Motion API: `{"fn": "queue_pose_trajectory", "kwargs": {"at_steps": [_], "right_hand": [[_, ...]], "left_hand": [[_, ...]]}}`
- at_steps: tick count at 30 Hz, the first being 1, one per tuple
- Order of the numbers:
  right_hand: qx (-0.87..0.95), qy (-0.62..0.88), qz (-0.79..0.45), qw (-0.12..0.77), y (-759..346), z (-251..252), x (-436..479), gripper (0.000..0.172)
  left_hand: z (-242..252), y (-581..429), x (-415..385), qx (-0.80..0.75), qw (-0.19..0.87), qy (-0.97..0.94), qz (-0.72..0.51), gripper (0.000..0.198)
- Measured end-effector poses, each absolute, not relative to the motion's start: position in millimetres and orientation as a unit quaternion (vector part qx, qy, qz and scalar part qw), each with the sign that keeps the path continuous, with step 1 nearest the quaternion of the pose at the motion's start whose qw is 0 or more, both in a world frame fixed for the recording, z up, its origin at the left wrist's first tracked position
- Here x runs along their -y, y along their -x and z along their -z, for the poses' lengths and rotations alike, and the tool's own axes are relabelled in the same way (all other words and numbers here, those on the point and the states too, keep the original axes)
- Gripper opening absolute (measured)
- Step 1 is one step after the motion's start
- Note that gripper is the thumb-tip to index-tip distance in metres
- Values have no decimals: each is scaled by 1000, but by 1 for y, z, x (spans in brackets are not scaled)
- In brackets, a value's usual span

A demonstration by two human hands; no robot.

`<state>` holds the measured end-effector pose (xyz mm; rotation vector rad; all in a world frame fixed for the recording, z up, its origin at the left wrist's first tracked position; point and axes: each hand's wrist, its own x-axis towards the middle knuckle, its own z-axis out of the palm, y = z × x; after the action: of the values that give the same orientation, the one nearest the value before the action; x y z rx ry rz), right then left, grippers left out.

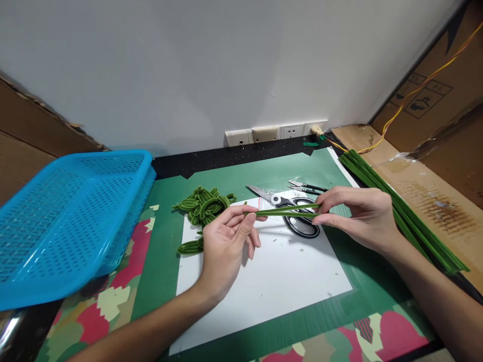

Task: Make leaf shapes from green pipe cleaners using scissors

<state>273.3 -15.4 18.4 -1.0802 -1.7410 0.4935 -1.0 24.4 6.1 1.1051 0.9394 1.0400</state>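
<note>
My left hand [226, 240] pinches the left end of a green pipe cleaner [285, 211] folded double, thumb and forefinger closed on it. My right hand [358, 213] pinches its right end, fingers pressed together. The pipe cleaner is held level a little above a white sheet [271, 281]. Black-handled scissors [292, 213] lie on the sheet right behind and under it. A heap of bent green pipe cleaner pieces [202, 208] lies just left of my left hand.
A blue perforated plastic basket [71, 221] stands tilted at the left. A bundle of long green pipe cleaners [407, 216] runs along the right, beside cardboard [433, 186]. Small snips [307, 187] lie behind the scissors. A green mat [166, 256] covers the table; wall sockets [275, 133] sit behind.
</note>
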Motion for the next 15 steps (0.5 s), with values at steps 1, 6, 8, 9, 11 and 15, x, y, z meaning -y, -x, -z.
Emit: {"fn": "queue_pose_trajectory", "kwargs": {"at_steps": [1,6,8,9,11,15], "right_hand": [[720,444,-201,494,-273,-19,15,18],[732,442,-183,484,-269,-21,16,18],[735,446,-176,480,-269,-22,16,18],[735,447,-173,479,-269,-22,16,18],[737,449,-169,476,-270,-23,16,18],[744,450,-173,463,-271,-23,17,17]], "left_hand": [[-6,1,-24,-409,627,-484,-454,21],[-5,1,-24,-411,621,-489,-454,19],[-5,1,-24,-413,619,-492,-451,19],[-5,1,-24,-414,618,-494,-450,19],[-6,1,-24,-415,616,-496,-449,19],[-6,1,-23,-421,614,-495,-449,21]]}}
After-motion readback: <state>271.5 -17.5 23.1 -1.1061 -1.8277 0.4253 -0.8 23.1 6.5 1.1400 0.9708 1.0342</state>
